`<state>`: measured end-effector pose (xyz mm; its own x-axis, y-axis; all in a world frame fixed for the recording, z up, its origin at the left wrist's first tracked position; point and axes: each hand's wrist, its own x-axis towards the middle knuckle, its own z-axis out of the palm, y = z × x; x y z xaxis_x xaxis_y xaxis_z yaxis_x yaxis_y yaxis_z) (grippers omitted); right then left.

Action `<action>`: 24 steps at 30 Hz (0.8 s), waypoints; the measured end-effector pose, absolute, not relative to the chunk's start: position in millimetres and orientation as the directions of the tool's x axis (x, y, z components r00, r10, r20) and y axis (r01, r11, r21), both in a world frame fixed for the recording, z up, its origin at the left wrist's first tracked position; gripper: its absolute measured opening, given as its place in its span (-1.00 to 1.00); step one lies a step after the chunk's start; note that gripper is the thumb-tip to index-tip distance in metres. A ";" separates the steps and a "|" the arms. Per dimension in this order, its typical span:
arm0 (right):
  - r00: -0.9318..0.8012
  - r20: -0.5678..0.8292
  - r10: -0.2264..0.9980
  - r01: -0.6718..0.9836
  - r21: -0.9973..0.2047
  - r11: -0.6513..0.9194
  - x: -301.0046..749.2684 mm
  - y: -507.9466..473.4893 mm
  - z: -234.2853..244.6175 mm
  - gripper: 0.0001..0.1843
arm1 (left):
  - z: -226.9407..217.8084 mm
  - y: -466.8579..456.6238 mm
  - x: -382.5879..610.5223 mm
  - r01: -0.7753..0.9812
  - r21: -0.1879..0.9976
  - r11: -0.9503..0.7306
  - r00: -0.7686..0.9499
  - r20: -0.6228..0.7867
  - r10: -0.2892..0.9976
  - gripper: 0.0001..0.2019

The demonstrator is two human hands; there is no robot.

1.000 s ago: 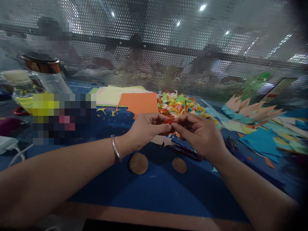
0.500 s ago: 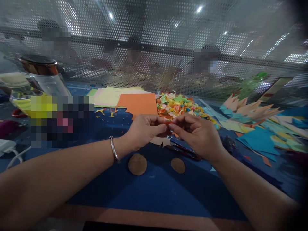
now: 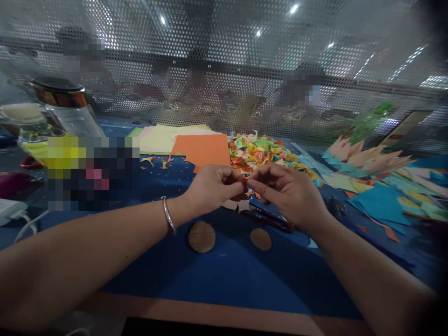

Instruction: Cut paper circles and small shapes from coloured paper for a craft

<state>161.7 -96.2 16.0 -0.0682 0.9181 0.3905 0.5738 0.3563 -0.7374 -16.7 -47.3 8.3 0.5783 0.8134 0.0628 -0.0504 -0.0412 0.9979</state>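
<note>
My left hand [image 3: 214, 190] and my right hand [image 3: 297, 195] meet fingertip to fingertip above the blue table [image 3: 224, 275]. Thumbs and forefingers of both are pinched on a small orange paper piece [image 3: 247, 177], which the fingers almost wholly cover. Below them lie two brown discs, a left one [image 3: 202, 237] and a right one [image 3: 261, 239]. Dark-handled scissors [image 3: 276, 220] rest partly under my right hand, beside a pale cut paper scrap [image 3: 238, 205]. Just behind the hands are an orange sheet [image 3: 206, 149] and a heap of small folded coloured papers [image 3: 257, 151].
Pale paper sheets [image 3: 161, 139] lie behind the orange one. A lidded glass jar [image 3: 70, 109] and a bottle [image 3: 30, 128] stand left. Pointed folded-paper strips [image 3: 364, 156] and blue paper [image 3: 380, 205] are on the right. A perforated metal screen [image 3: 224, 88] rises behind; people sit beyond it.
The orange paper piece shows less between my fingertips than before. Both hands keep nearly the same place, and the whole view has shifted slightly.
</note>
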 end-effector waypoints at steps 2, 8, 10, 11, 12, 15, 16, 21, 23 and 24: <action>-0.068 0.364 0.929 0.557 -0.759 0.338 161.1 -95.9 17.7 -0.73 | 8.3 -47.0 -16.8 -0.052 0.999 0.004 0.595 0.028 0.803 -0.92; -0.067 0.299 0.952 0.506 -0.812 0.290 161.2 -95.7 20.4 -0.70 | 6.1 -44.4 -17.9 -0.004 0.999 0.033 0.633 -0.023 0.774 -0.89; -0.067 0.282 0.957 0.480 -0.832 0.279 162.2 -95.3 20.1 -0.72 | 5.8 -43.9 -18.5 -0.016 0.999 0.036 0.645 -0.017 0.764 -0.87; -0.069 0.273 0.960 0.464 -0.843 0.273 162.8 -95.0 20.0 -0.72 | 6.1 -44.0 -18.9 -0.020 0.999 0.032 0.653 -0.011 0.757 -0.86; -0.068 0.263 0.962 0.445 -0.855 0.266 163.2 -94.7 20.0 -0.72 | 6.7 -44.3 -19.2 -0.022 1.000 0.021 0.662 -0.001 0.749 -0.86; -0.069 0.228 0.971 0.384 -0.893 0.237 163.7 -94.6 21.4 -0.70 | 9.2 -45.7 -20.7 -0.023 0.999 -0.038 0.684 0.043 0.728 -0.83; -0.073 0.216 0.974 0.367 -0.902 0.228 163.4 -94.9 22.3 -0.69 | 10.0 -46.2 -21.4 -0.024 0.998 -0.058 0.690 0.059 0.721 -0.83; -0.112 0.164 0.980 0.304 -0.933 0.191 161.7 -96.7 26.8 -0.64 | 10.8 -43.9 -25.3 -0.014 0.992 -0.127 0.732 0.097 0.675 -0.81; -0.133 0.144 0.981 0.299 -0.938 0.178 161.7 -96.8 27.6 -0.65 | 10.7 -41.6 -26.8 0.003 0.987 -0.159 0.750 0.103 0.653 -0.82; -0.142 0.137 0.980 0.302 -0.937 0.174 162.0 -96.6 27.6 -0.65 | 10.9 -40.5 -27.3 0.013 0.984 -0.180 0.759 0.107 0.643 -0.82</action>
